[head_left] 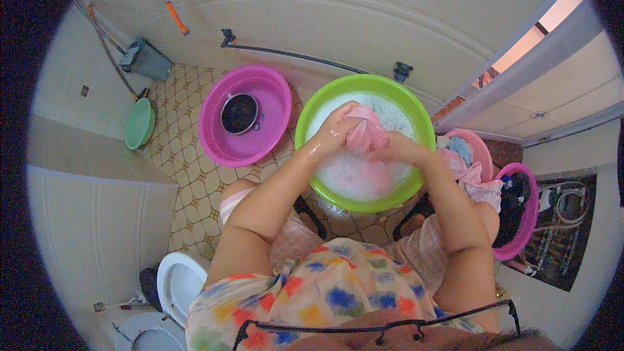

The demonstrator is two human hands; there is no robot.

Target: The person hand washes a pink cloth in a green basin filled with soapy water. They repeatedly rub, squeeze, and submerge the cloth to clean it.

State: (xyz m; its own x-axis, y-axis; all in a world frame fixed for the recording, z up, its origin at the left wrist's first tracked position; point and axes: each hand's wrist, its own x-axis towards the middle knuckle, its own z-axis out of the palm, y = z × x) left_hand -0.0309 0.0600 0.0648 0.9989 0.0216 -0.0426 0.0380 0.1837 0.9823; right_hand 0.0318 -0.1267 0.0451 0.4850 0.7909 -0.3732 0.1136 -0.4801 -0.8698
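A pink cloth (365, 129) is bunched between my two hands over a lime-green basin (303, 126) of sudsy water. My left hand (335, 126) grips its upper left part, with wet skin and some foam on the wrist. On the right side, my right hand (398, 149) is closed on the lower part of the same cloth. More pink fabric trails down into the suds below the hands, blurred by water and foam. The fingertips of my right hand are partly hidden by the cloth.
Left of the green basin stands a magenta basin (211, 131) holding a dark round bowl (239, 114). At right are a pink basin (480, 148) of clothes and a magenta tub (534, 211) with dark items. A white toilet (170, 286) is at lower left; a pipe (292, 54) runs along the wall.
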